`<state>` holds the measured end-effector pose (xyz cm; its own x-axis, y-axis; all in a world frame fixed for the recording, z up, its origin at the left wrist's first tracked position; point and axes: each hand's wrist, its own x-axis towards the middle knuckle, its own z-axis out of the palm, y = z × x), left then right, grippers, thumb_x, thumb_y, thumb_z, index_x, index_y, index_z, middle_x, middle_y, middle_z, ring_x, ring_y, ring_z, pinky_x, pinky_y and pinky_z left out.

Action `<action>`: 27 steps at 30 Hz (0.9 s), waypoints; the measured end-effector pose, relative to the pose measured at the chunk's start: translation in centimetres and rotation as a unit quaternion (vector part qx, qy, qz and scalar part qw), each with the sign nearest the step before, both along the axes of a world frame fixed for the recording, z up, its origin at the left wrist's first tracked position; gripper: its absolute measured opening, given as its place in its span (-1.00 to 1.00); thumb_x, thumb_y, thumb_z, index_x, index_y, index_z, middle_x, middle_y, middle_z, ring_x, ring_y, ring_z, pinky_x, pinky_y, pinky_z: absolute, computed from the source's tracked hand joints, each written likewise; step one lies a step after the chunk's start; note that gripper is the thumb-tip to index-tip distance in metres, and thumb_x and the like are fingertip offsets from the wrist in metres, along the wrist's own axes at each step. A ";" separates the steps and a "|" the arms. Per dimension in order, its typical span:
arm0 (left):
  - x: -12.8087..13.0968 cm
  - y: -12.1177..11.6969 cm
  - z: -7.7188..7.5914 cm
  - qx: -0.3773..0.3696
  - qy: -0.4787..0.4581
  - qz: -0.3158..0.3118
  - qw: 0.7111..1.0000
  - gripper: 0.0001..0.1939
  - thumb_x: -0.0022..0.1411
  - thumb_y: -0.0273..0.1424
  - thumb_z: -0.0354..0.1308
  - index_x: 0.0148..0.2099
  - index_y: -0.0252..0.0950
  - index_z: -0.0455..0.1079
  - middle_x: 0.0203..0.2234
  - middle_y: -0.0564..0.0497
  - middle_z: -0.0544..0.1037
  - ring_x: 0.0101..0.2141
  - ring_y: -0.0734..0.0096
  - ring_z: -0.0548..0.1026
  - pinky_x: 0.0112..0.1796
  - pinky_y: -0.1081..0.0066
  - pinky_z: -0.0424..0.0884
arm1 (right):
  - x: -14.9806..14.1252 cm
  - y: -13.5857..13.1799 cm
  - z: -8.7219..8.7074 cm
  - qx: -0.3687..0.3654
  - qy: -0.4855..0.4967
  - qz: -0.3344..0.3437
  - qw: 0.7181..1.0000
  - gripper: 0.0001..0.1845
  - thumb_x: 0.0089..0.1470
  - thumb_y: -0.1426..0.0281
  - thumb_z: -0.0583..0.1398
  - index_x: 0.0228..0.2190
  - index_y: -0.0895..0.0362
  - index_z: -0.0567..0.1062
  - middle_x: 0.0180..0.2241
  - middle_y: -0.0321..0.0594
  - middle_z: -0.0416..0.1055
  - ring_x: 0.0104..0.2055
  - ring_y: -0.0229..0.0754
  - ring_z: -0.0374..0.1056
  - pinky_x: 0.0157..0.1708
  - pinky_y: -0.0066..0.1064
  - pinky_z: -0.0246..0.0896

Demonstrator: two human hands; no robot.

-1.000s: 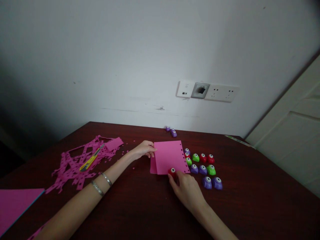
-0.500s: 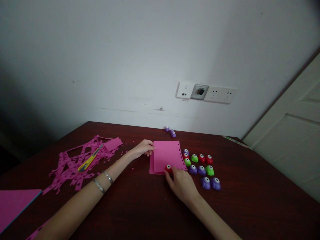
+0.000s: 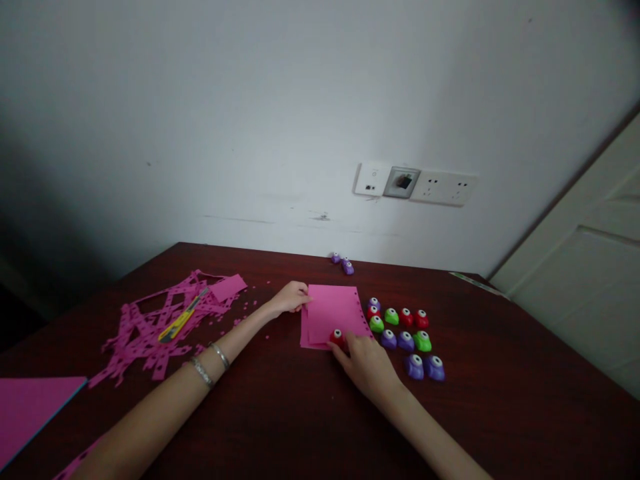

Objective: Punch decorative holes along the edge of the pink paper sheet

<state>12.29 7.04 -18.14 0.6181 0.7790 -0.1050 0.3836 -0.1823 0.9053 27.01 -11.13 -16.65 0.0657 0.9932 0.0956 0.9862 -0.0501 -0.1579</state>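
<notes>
A pink paper sheet (image 3: 331, 312) with a row of punched holes along its right edge lies on the dark red table (image 3: 310, 413), over a second pink sheet. My left hand (image 3: 290, 298) pinches the sheet's far left corner, fingers closed on it. My right hand (image 3: 367, 363) grips a small red punch (image 3: 337, 335) seated on the sheet's near edge.
Several purple, green and red punches (image 3: 406, 333) are grouped right of the sheet, two purple ones (image 3: 343, 263) near the wall. A heap of pink scraps (image 3: 155, 323) with a yellow utility knife (image 3: 181, 316) lies left. Another pink sheet (image 3: 30, 407) is at the near left corner.
The red punch has slid left along the sheet's near edge with my right hand. The top sheet has shifted slightly left and lies flatter.
</notes>
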 end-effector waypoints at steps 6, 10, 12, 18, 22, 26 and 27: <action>0.0 0.3 -0.4 0.076 0.022 0.015 0.997 -0.80 0.06 -0.36 0.10 -0.26 -0.36 0.26 -0.65 0.11 0.40 -0.66 0.55 0.30 -0.60 0.53 0.16 | 1.9 -0.5 0.2 0.015 0.056 0.000 0.998 -0.65 0.05 0.13 0.09 -0.49 0.17 0.41 -0.51 -0.14 0.44 -0.47 -0.13 0.37 -0.51 -0.43 0.05; -0.4 0.2 0.4 0.208 0.100 0.051 0.972 -0.69 0.04 -0.31 0.11 -0.16 -0.36 0.27 -0.52 0.03 0.43 -0.52 0.44 0.37 -0.48 0.46 0.22 | 3.7 -0.3 0.9 0.010 0.168 0.032 0.985 -0.79 -0.02 0.25 0.18 -0.47 0.16 0.42 -0.55 -0.24 0.41 -0.50 -0.22 0.31 -0.53 -0.47 0.03; -0.5 -0.3 1.2 0.268 0.149 -0.001 0.952 -0.71 0.01 -0.26 0.13 -0.24 -0.33 0.33 -0.44 -0.01 0.42 -0.43 0.39 0.37 -0.42 0.43 0.22 | 4.2 -0.1 1.1 0.006 0.200 0.054 0.978 -0.82 -0.06 0.32 0.21 -0.38 0.17 0.44 -0.50 -0.25 0.42 -0.47 -0.22 0.31 -0.50 -0.48 0.06; -0.1 -2.5 2.7 0.316 0.212 -0.189 0.906 -0.41 -0.16 0.00 0.20 -0.13 -0.29 0.36 -0.25 -0.10 0.31 -0.17 0.14 0.23 -0.20 0.29 0.22 | 4.3 1.1 0.6 0.007 0.209 0.114 0.971 -0.73 -0.13 0.37 0.25 -0.30 0.18 0.47 -0.30 -0.16 0.43 -0.28 -0.15 0.32 -0.29 -0.41 0.14; -0.1 -2.8 2.6 0.295 0.231 -0.211 0.903 -0.32 -0.18 0.01 0.21 -0.05 -0.27 0.29 -0.15 -0.12 0.24 -0.10 0.09 0.17 -0.12 0.20 0.20 | 4.0 1.8 0.3 -0.001 0.198 0.119 0.973 -0.77 -0.12 0.36 0.25 -0.34 0.17 0.47 -0.33 -0.20 0.42 -0.30 -0.17 0.31 -0.31 -0.43 0.14; -0.1 -2.5 2.3 0.257 0.201 -0.242 0.914 -0.26 -0.17 -0.02 0.22 0.02 -0.31 0.23 -0.03 -0.17 0.19 -0.02 0.09 0.16 -0.05 0.23 0.17 | 3.6 2.0 0.3 -0.007 0.200 0.127 0.972 -0.88 -0.11 0.40 0.25 -0.44 0.17 0.48 -0.44 -0.25 0.41 -0.39 -0.22 0.29 -0.40 -0.46 0.11; -0.1 -2.5 2.2 0.250 0.194 -0.250 0.915 -0.24 -0.17 -0.03 0.22 0.04 -0.32 0.21 0.01 -0.18 0.18 0.01 0.09 0.15 -0.02 0.24 0.15 | 3.5 2.0 0.4 -0.008 0.204 0.130 0.970 -0.90 -0.10 0.41 0.24 -0.45 0.17 0.49 -0.45 -0.26 0.40 -0.42 -0.24 0.28 -0.41 -0.47 0.10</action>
